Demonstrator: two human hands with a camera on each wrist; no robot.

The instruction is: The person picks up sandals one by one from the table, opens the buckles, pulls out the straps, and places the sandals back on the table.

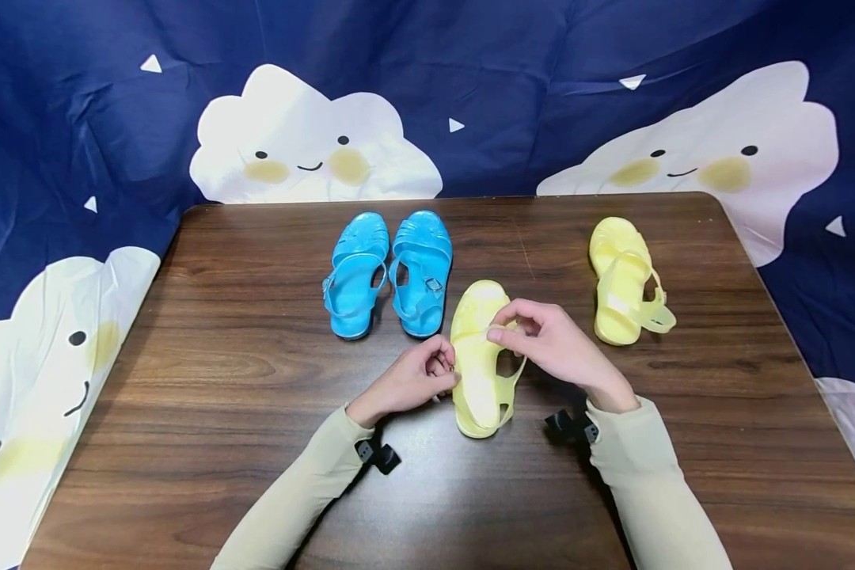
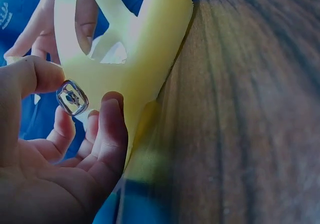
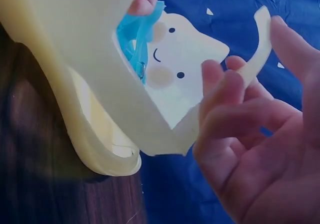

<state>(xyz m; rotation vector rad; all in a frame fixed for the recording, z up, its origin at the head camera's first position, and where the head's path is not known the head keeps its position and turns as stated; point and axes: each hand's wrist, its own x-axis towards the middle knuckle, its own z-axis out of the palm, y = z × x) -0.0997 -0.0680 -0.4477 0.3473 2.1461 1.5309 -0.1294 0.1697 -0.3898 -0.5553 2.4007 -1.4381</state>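
A yellow jelly sandal (image 1: 479, 380) stands sole down on the table, toe toward the back, between both hands. At its left side my left hand (image 1: 409, 380) pinches the sandal's edge by a small metal buckle (image 2: 72, 98), one finger lying along the yellow side. My right hand (image 1: 559, 347) is over the sandal's right side. Between its thumb and fingers it holds the sandal's ankle strap (image 3: 260, 52), whose free end sticks up past the fingertips in the right wrist view. The strap and buckle are apart.
A second yellow sandal (image 1: 616, 289) lies at the right, its strap hanging out sideways. Two blue sandals, one on the left (image 1: 356, 297) and one on the right (image 1: 423, 297), stand side by side behind my left hand. A dark blue cloth (image 1: 499, 95) with clouds hangs behind the wooden table (image 1: 242, 380).
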